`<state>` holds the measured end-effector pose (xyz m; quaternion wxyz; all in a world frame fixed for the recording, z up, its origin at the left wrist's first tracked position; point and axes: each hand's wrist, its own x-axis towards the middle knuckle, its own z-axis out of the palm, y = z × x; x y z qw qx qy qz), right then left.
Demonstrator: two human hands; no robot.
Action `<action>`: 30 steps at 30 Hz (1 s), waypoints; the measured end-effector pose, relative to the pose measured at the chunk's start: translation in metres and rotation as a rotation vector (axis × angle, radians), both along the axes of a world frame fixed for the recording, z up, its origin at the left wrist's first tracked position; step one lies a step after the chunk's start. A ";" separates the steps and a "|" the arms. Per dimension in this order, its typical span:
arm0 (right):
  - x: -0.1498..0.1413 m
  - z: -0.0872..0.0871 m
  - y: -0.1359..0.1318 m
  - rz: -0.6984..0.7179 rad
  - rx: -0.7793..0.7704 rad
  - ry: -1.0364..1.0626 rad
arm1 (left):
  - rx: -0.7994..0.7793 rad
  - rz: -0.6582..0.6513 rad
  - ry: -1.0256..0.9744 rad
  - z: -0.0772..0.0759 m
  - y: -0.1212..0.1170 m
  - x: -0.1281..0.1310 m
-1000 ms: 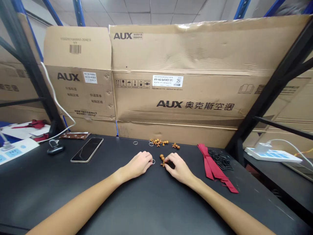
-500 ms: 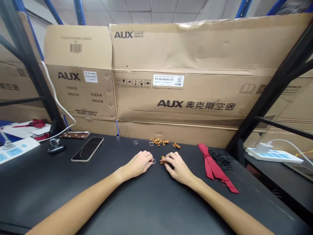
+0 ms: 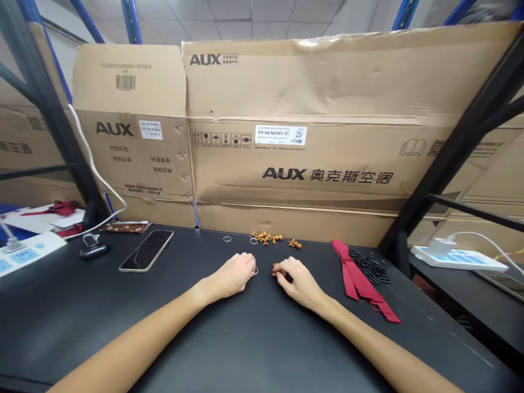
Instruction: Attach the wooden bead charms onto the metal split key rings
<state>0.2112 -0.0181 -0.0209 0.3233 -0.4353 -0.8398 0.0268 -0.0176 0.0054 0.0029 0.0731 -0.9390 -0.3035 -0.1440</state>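
And here, just right of the phone (image 3: pixel 146 251), the left hand (image 3: pixel 234 274) pinches a silver ring (image 3: pixel 256 270), while farther right of it the right hand (image 3: pixel 298 277) pinches a brown charm (image 3: pixel 274 268), where a light, steady grip should serve best.

In your right hand (image 3: pixel 295 279): smooth, wood-like piece (image 3: pixel 274 268) | at your left hand (image 3: pixel 234 274): shiny, metallic-looking ring (image 3: pixel 257 271) | beneath both your hands: smooth, matt counter (image 3: pixel 262 333)

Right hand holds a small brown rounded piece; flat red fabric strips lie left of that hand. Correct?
No: the flat red fabric strips lie right of the right hand, per the head view. It does hold a small brown rounded piece.
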 end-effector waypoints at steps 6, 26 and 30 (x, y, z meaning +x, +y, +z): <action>0.000 0.000 0.001 0.010 -0.013 0.019 | -0.093 0.003 -0.139 -0.002 0.002 -0.003; -0.007 0.006 -0.003 0.072 -0.368 0.379 | -0.272 -0.042 -0.440 -0.008 -0.017 0.014; -0.010 0.008 -0.006 0.130 -0.481 0.477 | -0.298 -0.073 -0.456 -0.006 -0.019 0.015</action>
